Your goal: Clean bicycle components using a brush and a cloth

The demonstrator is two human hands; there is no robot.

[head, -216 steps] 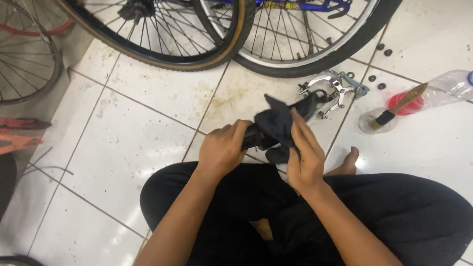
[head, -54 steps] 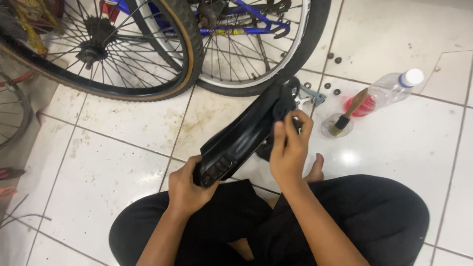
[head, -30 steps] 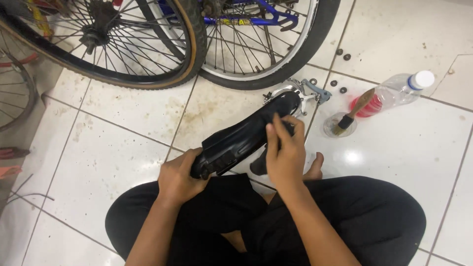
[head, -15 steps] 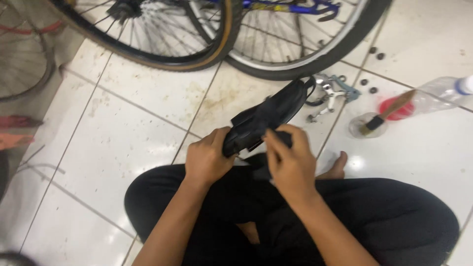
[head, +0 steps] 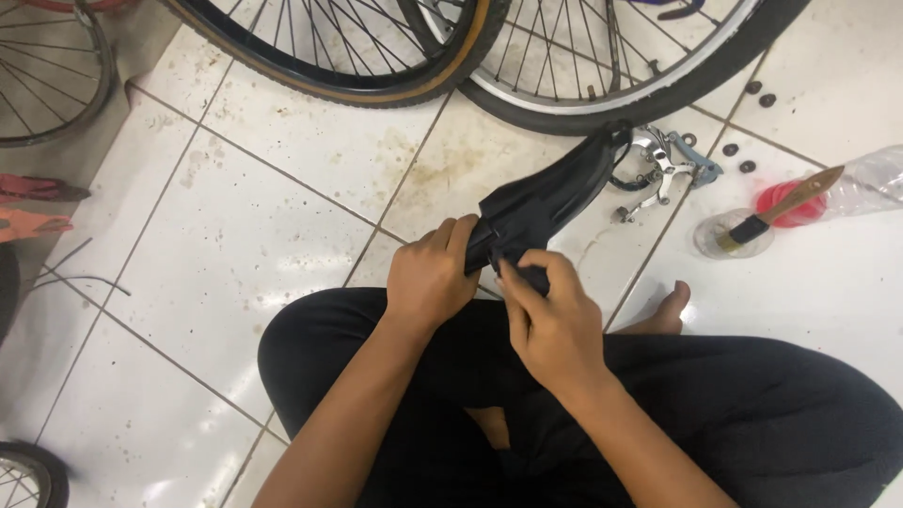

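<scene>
Black rubber tube [head: 541, 202] gripped at its near end by left hand [head: 431, 277] and right hand [head: 555, 320], fingers closed, pointing toward two o'clock. Best to hold snug, fold slowly.

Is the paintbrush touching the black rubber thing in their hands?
Apart. In the head view the brush rests in a small clear dish, with bare white tile between it and the black rubber.

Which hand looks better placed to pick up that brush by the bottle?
Probably the right hand. The brush rests in a small clear cup on the floor to the person's right, nearer that hand. The left hand grips the black rubber piece on the far side and would have to cross over.
</scene>
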